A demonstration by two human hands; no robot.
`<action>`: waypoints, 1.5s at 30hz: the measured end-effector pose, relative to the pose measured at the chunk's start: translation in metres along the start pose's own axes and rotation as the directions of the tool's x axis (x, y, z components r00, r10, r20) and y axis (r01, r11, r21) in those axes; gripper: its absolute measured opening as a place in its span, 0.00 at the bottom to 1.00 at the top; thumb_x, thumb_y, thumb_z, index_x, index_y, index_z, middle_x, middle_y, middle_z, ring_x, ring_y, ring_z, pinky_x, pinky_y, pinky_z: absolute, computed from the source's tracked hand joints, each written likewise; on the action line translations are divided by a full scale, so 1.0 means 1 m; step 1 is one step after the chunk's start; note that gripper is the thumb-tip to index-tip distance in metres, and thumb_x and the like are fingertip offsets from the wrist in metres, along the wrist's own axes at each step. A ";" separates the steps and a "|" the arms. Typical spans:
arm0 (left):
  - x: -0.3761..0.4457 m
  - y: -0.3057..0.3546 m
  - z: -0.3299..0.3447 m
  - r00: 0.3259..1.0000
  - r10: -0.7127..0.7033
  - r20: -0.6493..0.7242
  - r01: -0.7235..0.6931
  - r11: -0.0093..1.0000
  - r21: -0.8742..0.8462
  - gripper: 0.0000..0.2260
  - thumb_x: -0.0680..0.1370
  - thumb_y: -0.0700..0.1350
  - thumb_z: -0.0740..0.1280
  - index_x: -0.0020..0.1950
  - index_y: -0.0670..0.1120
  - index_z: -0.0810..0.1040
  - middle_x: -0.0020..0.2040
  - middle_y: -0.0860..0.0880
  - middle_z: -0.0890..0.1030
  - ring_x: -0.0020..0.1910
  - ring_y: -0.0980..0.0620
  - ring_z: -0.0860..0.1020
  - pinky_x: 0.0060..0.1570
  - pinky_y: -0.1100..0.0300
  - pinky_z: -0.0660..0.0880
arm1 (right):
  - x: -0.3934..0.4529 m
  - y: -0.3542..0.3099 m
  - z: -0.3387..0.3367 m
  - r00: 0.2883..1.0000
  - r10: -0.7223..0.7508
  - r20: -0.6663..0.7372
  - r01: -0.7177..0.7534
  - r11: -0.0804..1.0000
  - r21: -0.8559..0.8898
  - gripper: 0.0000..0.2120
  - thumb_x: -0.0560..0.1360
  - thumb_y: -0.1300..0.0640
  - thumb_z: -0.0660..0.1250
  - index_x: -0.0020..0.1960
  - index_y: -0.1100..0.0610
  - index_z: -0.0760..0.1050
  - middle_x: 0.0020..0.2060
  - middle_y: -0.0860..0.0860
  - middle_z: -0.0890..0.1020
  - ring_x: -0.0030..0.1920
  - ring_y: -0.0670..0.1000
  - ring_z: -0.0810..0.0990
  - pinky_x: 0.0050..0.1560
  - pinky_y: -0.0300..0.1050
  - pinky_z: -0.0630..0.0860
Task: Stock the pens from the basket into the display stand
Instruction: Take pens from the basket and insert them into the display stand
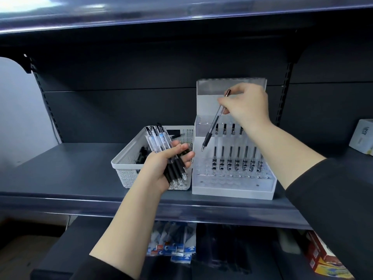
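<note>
Two arms in black sleeves reach up from the bottom of the frame. The left hand (161, 168), just left of the middle, grips a bunch of pens (163, 150) with clear bodies and black grips, their tips pointing down and to the right. This hand is in front of a white basket (129, 158) that sits on the dark shelf (60, 172). A few more dark pens lie inside the basket. The right hand (246, 106), right of the middle and higher up, pinches one single pen (214, 122) near its top. That pen is tilted, with its tip pointing down and to the left, above the holes of the clear display stand (232, 186). The stand touches the right side of the basket. A row of pens stands upright in its middle step, and a few more stand in the step behind. Packets hang below the shelf, at the bottom middle
</note>
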State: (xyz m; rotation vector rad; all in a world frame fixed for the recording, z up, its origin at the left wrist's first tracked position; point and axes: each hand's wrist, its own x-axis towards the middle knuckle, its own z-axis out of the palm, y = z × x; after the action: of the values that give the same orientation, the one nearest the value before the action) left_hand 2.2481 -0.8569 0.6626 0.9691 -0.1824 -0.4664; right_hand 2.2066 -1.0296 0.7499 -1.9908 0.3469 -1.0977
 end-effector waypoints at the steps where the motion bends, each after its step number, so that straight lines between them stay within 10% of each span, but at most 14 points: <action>1: 0.000 0.000 -0.001 1.000 -0.002 0.001 0.002 1.000 -0.004 0.05 0.76 0.34 0.65 0.45 0.44 0.74 0.35 0.47 0.84 0.32 0.49 0.84 0.30 0.59 0.80 | 0.000 0.001 0.001 0.999 -0.034 -0.003 0.034 0.998 -0.046 0.05 0.70 0.59 0.69 0.45 0.54 0.78 0.34 0.51 0.82 0.39 0.49 0.83 0.43 0.39 0.77; 9: -0.002 -0.004 -0.001 1.000 -0.008 0.026 0.009 1.000 -0.025 0.05 0.75 0.33 0.66 0.44 0.42 0.76 0.38 0.45 0.84 0.35 0.47 0.84 0.30 0.59 0.79 | -0.010 0.016 0.023 0.967 -0.225 0.117 0.253 0.875 -0.413 0.08 0.71 0.48 0.70 0.47 0.50 0.77 0.35 0.45 0.82 0.47 0.49 0.79 0.52 0.44 0.60; 45: -0.002 -0.006 0.001 1.000 -0.012 0.017 0.012 1.000 -0.014 0.06 0.74 0.33 0.68 0.47 0.42 0.76 0.39 0.44 0.84 0.35 0.48 0.84 0.32 0.59 0.80 | -0.004 0.030 0.045 0.895 -0.247 0.370 0.441 0.612 -0.656 0.11 0.75 0.47 0.66 0.44 0.54 0.81 0.40 0.50 0.83 0.49 0.54 0.76 0.49 0.48 0.54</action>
State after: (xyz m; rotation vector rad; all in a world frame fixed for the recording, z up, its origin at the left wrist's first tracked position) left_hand 2.2442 -0.8597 0.6579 0.9530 -0.1884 -0.4865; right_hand 2.2450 -1.0226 0.7118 -2.9979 0.2920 -1.0019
